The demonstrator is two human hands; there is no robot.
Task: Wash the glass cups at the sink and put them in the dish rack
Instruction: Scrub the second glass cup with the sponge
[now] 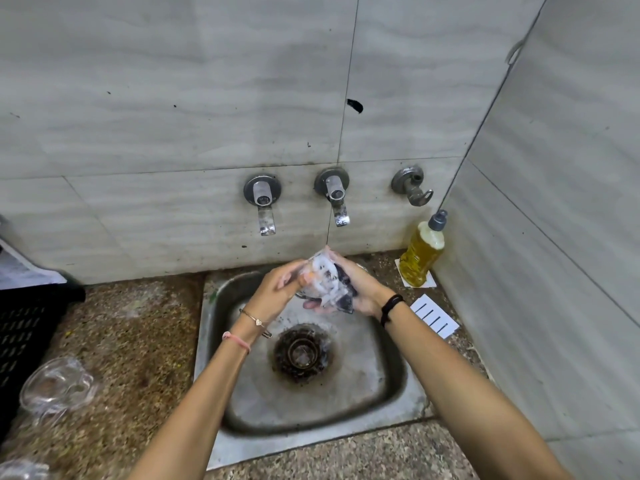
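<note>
Over the steel sink (pixel 391 386) I hold a foam-covered glass cup (pixel 320 271) between both hands, under a thin stream of water from the right tap (pixel 336 199). My left hand (pixel 275 289) grips the cup from the left, thumb on its side. My right hand (pixel 363 285) wraps around from the right and holds a dark scrubber (pixel 343 297) against the glass. A clear glass cup with a handle (pixel 57 386) lies on the counter at the left, and part of another glass (pixel 20 472) shows at the bottom left corner.
A black slotted dish rack (pixel 24 327) stands at the far left edge. A bottle of yellow dish soap (pixel 420 254) stands in the back right corner, with a white card (pixel 434 317) beside the sink. A second tap (pixel 264 202) and a wall hook fitting (pixel 412 185) are on the tiled wall.
</note>
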